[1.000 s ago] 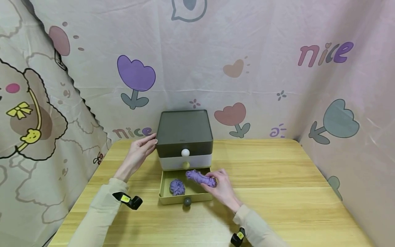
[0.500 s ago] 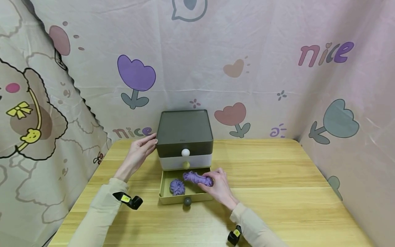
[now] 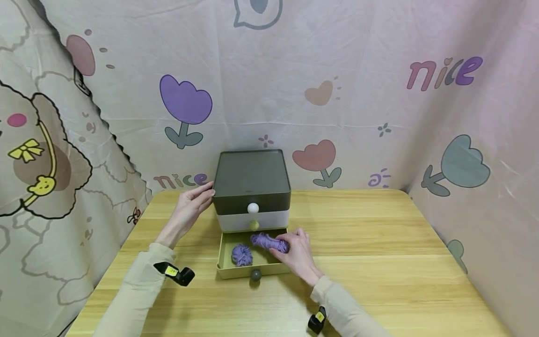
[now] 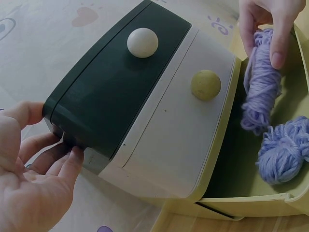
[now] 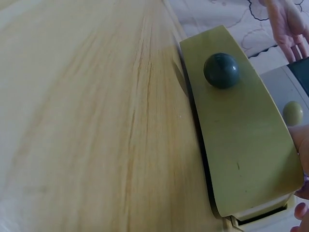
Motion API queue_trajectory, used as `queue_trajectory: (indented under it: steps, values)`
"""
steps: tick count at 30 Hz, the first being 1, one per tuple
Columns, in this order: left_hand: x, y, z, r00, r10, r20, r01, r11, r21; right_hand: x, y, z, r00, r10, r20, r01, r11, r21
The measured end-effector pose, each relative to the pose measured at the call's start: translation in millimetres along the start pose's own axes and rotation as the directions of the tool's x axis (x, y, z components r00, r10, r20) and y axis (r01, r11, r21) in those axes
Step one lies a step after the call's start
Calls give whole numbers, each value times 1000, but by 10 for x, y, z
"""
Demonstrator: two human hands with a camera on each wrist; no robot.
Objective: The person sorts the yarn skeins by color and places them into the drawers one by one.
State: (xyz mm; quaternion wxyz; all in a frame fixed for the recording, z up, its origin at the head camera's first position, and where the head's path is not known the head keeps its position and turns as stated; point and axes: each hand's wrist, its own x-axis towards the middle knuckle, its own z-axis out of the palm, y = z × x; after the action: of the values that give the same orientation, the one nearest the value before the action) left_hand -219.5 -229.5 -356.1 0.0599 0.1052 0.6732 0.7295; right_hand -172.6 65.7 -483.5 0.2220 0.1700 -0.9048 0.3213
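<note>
A drawer box [image 3: 252, 173] of dark green, white and yellow-green tiers stands on the table, its bottom drawer [image 3: 236, 272] pulled out. My left hand [image 3: 189, 210] rests its fingertips against the box's left side near the top; in the left wrist view these fingers [image 4: 48, 150] touch the dark tier. Between thumb and fingers, my right hand [image 3: 300, 256] pinches a long purple yarn skein [image 3: 267, 242] over the drawer's right part. A second, rounder purple yarn bundle [image 3: 242, 255] lies in the drawer to its left. In the right wrist view the drawer front [image 5: 241, 125] hides most of the right hand.
A dark round knob [image 3: 255, 275] sticks out from the open drawer's front. The upper drawers bear a white knob [image 3: 253, 208] and a yellow-green knob [image 3: 254, 225]. Wooden tabletop [image 3: 370, 262] surrounds the box, and a printed cloth [image 3: 358, 107] hangs behind.
My right hand has shifted slightly left with the skein, bringing it further over the drawer. The left hand and the box have stayed in place.
</note>
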Motion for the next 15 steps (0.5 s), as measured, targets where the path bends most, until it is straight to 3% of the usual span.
queue_trajectory:
  steps: [10, 15]
  values:
    - [4, 1, -1, 1000, -1, -4, 1, 1000, 7, 4, 23, 17, 999, -34, -5, 34, 999, -14]
    - [5, -1, -2, 1000, -1, -4, 1, 1000, 6, -16, 42, -18, 998, -53, -31, 55, 997, 47]
